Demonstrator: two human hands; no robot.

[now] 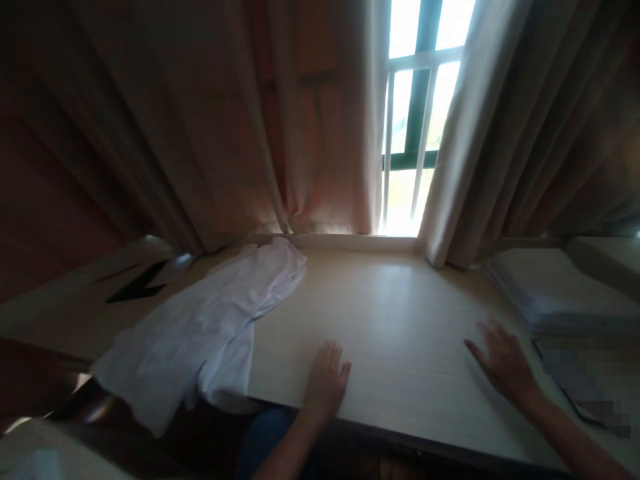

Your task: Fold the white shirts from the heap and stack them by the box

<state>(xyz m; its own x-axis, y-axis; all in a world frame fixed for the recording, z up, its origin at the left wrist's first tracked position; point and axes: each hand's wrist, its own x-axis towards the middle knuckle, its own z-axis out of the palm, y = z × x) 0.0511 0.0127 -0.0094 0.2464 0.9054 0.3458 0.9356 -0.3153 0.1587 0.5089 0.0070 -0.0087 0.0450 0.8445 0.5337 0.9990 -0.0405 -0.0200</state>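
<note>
Lying rumpled across the left part of a pale desk (pixel 385 313), a white cloth (pixel 210 320) hangs over the near edge. Just to its right, the person's left hand (pixel 326 380) is at that edge, fingers close together and thumb apart. Farther right, the right hand (pixel 503 360) is blurred, its fingers spread wide; whether either palm touches the surface cannot be told. A stack of folded white fabric (pixel 565 287) sits beyond the right hand, while drawn-back curtains (pixel 325 147) frame a bright, barred window (pixel 423 113) behind.
</note>
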